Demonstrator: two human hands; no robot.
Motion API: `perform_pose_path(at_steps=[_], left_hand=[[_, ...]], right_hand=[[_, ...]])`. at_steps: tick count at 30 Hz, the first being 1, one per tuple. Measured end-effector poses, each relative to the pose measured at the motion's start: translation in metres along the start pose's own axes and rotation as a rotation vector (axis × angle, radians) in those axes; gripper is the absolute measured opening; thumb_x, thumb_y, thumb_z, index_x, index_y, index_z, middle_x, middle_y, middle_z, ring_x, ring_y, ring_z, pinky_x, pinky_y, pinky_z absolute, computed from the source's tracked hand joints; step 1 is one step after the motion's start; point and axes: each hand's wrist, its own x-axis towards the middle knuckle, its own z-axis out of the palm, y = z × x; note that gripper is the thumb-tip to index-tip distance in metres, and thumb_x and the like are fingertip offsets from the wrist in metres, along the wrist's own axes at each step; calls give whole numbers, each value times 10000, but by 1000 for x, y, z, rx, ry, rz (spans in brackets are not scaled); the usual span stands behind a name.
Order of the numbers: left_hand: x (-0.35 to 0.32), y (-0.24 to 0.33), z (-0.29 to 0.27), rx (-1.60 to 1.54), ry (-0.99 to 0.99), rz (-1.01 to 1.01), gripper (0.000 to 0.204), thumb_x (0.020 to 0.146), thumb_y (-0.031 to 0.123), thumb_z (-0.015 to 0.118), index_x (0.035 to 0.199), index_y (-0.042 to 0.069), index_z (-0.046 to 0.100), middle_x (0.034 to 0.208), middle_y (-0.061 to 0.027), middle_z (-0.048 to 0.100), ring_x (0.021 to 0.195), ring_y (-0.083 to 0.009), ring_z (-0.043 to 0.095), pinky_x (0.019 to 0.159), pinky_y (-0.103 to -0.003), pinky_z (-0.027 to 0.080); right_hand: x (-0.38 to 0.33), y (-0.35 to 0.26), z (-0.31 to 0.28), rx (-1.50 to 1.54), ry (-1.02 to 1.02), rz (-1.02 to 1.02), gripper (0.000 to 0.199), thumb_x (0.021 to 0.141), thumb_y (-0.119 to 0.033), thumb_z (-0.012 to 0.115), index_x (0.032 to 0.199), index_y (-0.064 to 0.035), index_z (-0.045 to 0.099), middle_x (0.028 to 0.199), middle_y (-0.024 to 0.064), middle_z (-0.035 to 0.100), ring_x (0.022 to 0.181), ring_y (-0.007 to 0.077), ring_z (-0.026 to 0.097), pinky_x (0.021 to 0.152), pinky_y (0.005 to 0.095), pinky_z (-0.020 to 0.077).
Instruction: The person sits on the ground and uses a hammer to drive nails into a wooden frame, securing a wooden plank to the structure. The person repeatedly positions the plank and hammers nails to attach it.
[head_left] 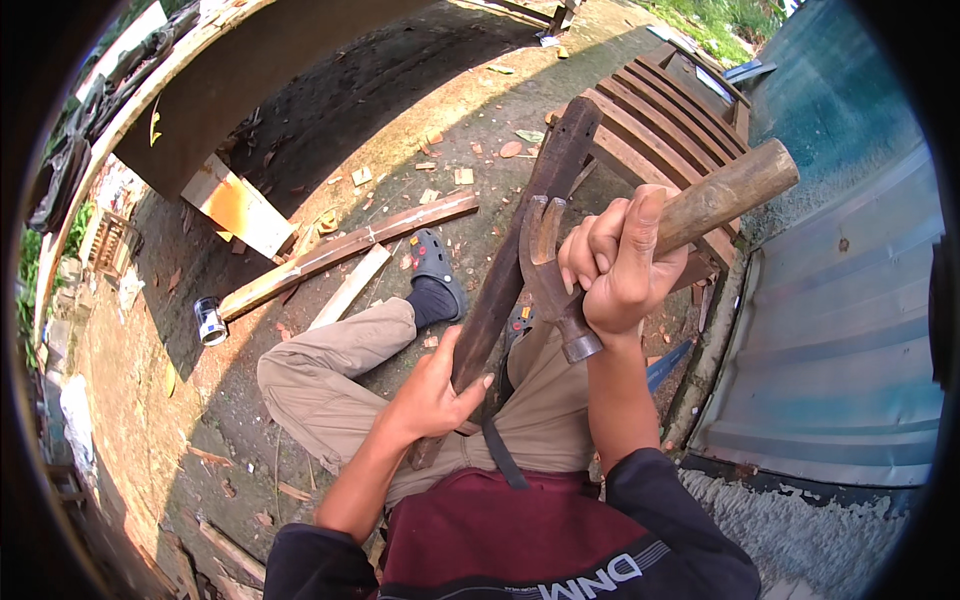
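Observation:
My right hand [622, 255] is closed round the wooden handle of a claw hammer [728, 196], near its head. The hammer's rusty claw points up and away from me, its round striking face down toward my lap. A long dark wooden beam [505, 265] slants across in front of me, from my lap to the slatted wood at the far right. My left hand [437, 392] grips the beam's near part, thumb on one side and fingers on the other. The hammer head overlaps the beam in view; I cannot tell whether they touch.
A slatted wooden bench [660, 125] stands at the far right, beside a corrugated metal sheet [820, 330]. To the left lie a long timber [350, 250], a pale board [236, 207] and a tin can [210, 320]. Wood chips litter the ground round my clogs [438, 272].

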Motion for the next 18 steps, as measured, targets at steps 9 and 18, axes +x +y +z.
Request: perform_pose_path(at_steps=[9, 18], left_hand=[[3, 1, 2, 44, 83, 198, 630, 885, 85, 688, 1407, -77, 375, 1048, -210, 698, 738, -193, 643, 684, -329, 515], [0, 12, -8, 56, 62, 93, 626, 896, 113, 685, 1416, -58, 383, 1094, -216, 690, 651, -165, 602, 610, -309, 489]], right_hand=[[9, -6, 3, 11, 28, 116, 378, 1113, -318, 373, 800, -106, 367, 547, -24, 276, 374, 75, 290, 340, 264, 292], [24, -19, 12, 89, -5, 339, 330, 1103, -334, 409, 842, -133, 437, 528, -45, 271, 375, 74, 275, 353, 264, 288]])
